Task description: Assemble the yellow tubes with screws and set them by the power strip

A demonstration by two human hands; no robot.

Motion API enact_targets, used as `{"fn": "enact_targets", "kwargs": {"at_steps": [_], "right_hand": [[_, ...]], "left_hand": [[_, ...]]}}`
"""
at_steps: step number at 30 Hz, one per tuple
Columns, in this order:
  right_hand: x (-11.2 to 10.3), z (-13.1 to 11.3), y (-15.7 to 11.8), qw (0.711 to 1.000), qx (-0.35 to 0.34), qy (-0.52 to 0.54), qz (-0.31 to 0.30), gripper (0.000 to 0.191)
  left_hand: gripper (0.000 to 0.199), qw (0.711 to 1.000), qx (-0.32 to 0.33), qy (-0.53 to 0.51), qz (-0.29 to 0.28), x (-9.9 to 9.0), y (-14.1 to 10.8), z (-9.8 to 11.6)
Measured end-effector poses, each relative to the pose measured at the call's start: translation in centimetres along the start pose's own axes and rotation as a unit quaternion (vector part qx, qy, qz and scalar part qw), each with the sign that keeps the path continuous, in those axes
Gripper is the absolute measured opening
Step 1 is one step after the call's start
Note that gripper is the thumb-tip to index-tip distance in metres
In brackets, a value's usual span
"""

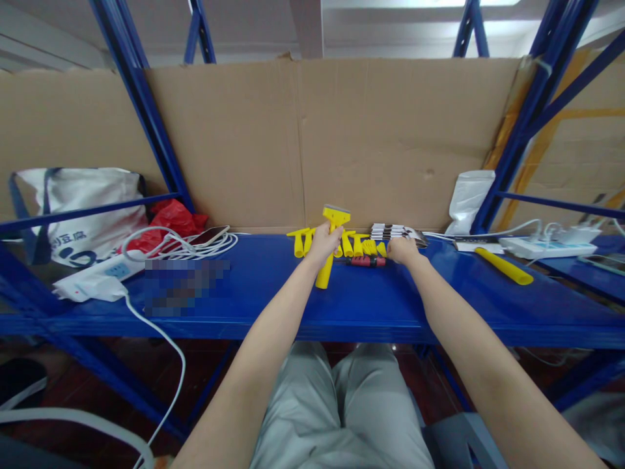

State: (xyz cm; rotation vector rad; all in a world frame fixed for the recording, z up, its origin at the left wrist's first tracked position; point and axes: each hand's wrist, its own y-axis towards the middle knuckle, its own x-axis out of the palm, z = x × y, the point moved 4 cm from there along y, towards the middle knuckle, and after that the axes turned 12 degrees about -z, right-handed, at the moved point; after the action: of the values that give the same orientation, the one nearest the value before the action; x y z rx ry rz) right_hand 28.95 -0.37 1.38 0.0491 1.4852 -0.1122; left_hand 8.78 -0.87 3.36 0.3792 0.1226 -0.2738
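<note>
Scraper [336, 215]: bright yellow, T-shaped, broad head far, plain handle near, gripped by left hand [325, 241]; right hand [401, 250] beside small yellow pieces [370, 247], grip cannot be determined

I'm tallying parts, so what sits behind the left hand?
Yellow T-shaped pieces show either side of the left hand, with cardboard beyond; anything directly behind the hand is covered.

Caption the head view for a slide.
Left hand grips a yellow T-shaped tool; right hand beside small yellow pieces on a blue shelf.
</note>
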Motion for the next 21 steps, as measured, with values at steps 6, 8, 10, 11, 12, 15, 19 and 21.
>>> {"fn": "enact_targets", "kwargs": {"at_steps": [6,8,10,11,12,15,19,21], "right_hand": [[0.1,-0.2,0.1,1.0,-0.005,-0.008,-0.004,0.029],[0.1,-0.3,0.1,1.0,-0.01,-0.01,-0.003,0.028],[0.1,-0.2,0.1,1.0,-0.013,-0.009,-0.001,0.027],[0.1,-0.1,0.1,1.0,-0.014,-0.006,0.001,0.027],[0.1,0.0,0.1,1.0,-0.015,0.0,0.003,0.028],[0.2,0.3,0.5,0.999,-0.02,0.041,0.017,0.028],[-0.2,0.3,1.3,0.975,-0.066,0.201,0.074,0.02],[-0.6,-0.3,1.4,0.934,-0.119,0.322,0.097,0.013]], "left_hand": [[0.021,0.988,-0.068,-0.135,-0.023,0.7,-0.5,-0.5],[0.021,0.984,-0.095,-0.149,-0.035,0.9,-0.4,-1.0],[0.021,0.98,-0.119,-0.152,-0.051,1.1,-0.4,-1.6],[0.022,0.978,-0.131,-0.15,-0.061,1.2,-0.4,-1.8],[0.022,0.976,-0.142,-0.147,-0.072,1.4,-0.4,-2.1],[0.022,0.971,-0.171,-0.134,-0.102,1.8,-0.5,-2.5],[0.022,0.967,-0.187,-0.129,-0.118,2.0,-0.7,-2.6],[0.021,0.966,-0.19,-0.128,-0.123,2.0,-0.8,-2.5]]}}
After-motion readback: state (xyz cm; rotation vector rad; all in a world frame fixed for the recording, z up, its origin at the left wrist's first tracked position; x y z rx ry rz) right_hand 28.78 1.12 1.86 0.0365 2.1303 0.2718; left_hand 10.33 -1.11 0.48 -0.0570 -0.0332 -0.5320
